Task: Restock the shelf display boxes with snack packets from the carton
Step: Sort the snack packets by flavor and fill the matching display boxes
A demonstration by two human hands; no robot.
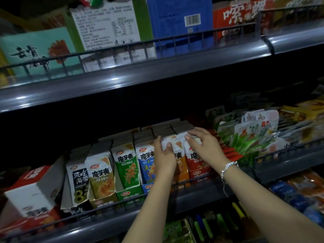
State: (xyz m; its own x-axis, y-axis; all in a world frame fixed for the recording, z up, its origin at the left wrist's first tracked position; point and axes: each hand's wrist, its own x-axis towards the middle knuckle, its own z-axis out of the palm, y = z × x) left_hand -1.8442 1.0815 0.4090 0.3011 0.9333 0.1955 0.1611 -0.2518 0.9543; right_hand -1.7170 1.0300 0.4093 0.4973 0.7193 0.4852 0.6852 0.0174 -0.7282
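A row of display boxes stands on the middle shelf: a black-and-white box, an olive box, a green box, a blue box, an orange box and a red box. My left hand grips a stack of white-topped orange snack packets from the left, thumb across their front, over the orange box. My right hand rests with fingers spread on the packet tops between the orange and red boxes. No carton is in view.
A wire rail runs along the shelf front. A tilted red-and-white box sits at the left. Loose green and white bags fill the shelf to the right. Large boxes line the upper shelf.
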